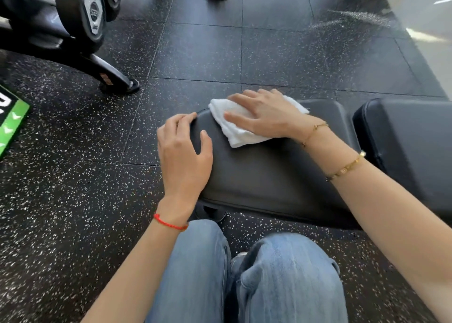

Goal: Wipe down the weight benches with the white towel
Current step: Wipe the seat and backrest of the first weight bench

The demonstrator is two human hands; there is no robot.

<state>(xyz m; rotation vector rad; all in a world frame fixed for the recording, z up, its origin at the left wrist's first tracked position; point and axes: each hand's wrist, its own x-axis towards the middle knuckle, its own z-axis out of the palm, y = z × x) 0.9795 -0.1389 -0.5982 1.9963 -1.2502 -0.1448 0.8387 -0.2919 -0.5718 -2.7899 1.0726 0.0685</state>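
Two black pads make up the weight bench [264, 175]: the seat pad lies under both hands, and the larger back pad [411, 141] sits to the right of the right forearm, a narrow gap between them. The bench's long axis runs left to right across the view, its rounded seat end pointing left, under the left hand. Black speckled rubber floor [73, 200] spreads around it, and a dumbbell rack [73, 29] stands well beyond the left hand. Blue jeans [244, 286] show below the wrists. The right hand [265, 115] lies flat with fingers spread, pressing the white towel [234, 124] onto the far left part of the seat pad. The left hand [183, 151] grips the pad's end, fingers curled over the edge, thumb on top, just beside the towel.
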